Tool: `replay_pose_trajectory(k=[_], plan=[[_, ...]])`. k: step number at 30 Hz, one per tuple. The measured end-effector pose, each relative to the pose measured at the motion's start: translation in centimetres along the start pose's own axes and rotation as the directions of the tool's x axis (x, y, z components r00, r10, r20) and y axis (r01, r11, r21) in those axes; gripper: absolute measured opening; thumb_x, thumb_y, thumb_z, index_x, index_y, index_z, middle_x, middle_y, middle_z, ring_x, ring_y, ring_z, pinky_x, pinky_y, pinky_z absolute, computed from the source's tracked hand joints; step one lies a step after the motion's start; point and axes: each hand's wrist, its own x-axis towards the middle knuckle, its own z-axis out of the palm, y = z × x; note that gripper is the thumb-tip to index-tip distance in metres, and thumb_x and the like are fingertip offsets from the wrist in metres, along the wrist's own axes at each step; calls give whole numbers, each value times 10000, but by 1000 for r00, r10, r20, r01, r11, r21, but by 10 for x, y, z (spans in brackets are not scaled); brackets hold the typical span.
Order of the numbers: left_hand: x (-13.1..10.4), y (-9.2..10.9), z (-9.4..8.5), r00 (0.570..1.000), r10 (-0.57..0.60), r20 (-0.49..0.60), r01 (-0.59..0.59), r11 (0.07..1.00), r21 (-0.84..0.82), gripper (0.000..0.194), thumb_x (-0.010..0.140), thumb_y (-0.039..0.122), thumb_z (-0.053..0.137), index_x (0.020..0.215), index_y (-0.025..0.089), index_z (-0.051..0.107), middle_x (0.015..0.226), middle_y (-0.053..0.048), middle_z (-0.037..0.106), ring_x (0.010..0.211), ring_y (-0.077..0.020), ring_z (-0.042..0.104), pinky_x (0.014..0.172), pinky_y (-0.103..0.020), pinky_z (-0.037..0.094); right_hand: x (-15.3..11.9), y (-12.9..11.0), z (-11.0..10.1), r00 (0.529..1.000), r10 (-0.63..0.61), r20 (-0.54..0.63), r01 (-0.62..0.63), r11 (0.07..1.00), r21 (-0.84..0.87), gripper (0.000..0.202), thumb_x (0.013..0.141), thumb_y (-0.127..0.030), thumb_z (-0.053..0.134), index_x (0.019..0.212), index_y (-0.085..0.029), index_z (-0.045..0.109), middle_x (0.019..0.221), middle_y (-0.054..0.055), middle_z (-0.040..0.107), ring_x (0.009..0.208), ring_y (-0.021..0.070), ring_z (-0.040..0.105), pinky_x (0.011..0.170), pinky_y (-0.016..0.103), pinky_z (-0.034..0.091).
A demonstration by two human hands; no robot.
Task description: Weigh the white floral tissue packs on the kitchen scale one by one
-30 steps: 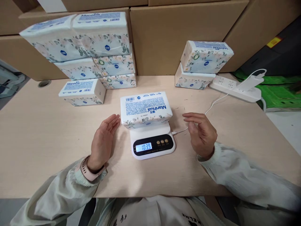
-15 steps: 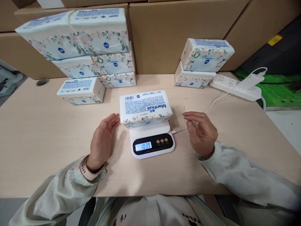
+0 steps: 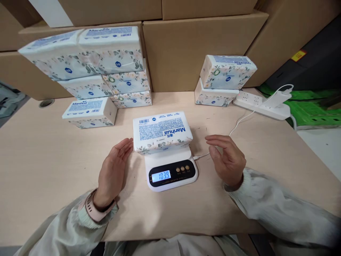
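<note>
A white and blue pack of tissues [image 3: 163, 131] printed "Manhua" lies on a white digital scale [image 3: 172, 185], covering its rear part. The lit display reads 103.9. To the left of the pack is my left hand [image 3: 113, 169], open with its fingers stretched out and the fingertips right by the pack's edge; whether they touch it I cannot tell. My right hand [image 3: 227, 160] is to the right, open and empty, with a gap between it and the pack. A pink watch band circles my left wrist.
Stacked tissue packs [image 3: 117, 53] stand at the back left, with a single pack [image 3: 89, 112] before them. Two more packs [image 3: 227, 73] are piled at the back right beside a white power strip [image 3: 262, 105]. Cardboard boxes [image 3: 191, 53] line the back. A white cable [image 3: 237, 125] crosses the table's right side.
The camera view has tilted slightly, so the whole scene sits lower. Both hands keep about the same places around the pack, and the display reading is the same.
</note>
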Motion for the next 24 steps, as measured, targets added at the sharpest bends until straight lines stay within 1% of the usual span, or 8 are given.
replay_pose_trajectory(k=[3, 8, 13, 18, 24], plan=[[0, 0, 1, 1000, -6, -1, 6, 1000, -4, 440, 924, 529, 737, 1225, 218, 815, 1385, -104, 747, 1391, -329, 618, 1325, -548, 357, 1, -1, 0, 1000, 1, 15, -1, 1000, -11, 301, 928, -8, 672, 1128, -219, 751, 1114, 83, 791, 1037, 208, 758, 909, 374, 627], [0, 2, 1, 1000, -11, -10, 11, 1000, -12, 439, 893, 528, 769, 1203, 222, 825, 1359, -104, 760, 1402, -341, 616, 1334, -559, 337, 3, -1, 0, 1000, 2, 19, -2, 1000, -22, 331, 934, 10, 646, 1161, -209, 748, 1109, 83, 787, 1037, 195, 755, 913, 352, 624], [1, 3, 2, 999, -37, -31, 37, 999, -20, 440, 869, 537, 795, 1179, 228, 834, 1362, -100, 761, 1419, -354, 605, 1344, -573, 314, 3, -2, -1, 999, 2, 33, -1, 1000, -24, 320, 929, 9, 655, 1135, -215, 755, 1104, 78, 792, 1027, 196, 757, 916, 354, 622], [1, 3, 2, 999, -28, -31, 27, 999, -20, 414, 885, 536, 785, 1168, 240, 841, 1372, -87, 757, 1419, -356, 603, 1341, -573, 321, 2, -2, -2, 999, 2, 34, -1, 1000, -24, 350, 919, 23, 649, 1141, -225, 759, 1102, 69, 797, 1019, 199, 763, 909, 359, 629], [1, 2, 2, 1000, -27, -14, 27, 1000, -4, 425, 904, 530, 764, 1201, 232, 829, 1375, -98, 750, 1423, -352, 597, 1336, -566, 328, 2, 0, -1, 999, 1, 51, 0, 1000, -16, 360, 927, 16, 643, 1166, -230, 755, 1112, 72, 794, 1028, 200, 761, 914, 361, 629]])
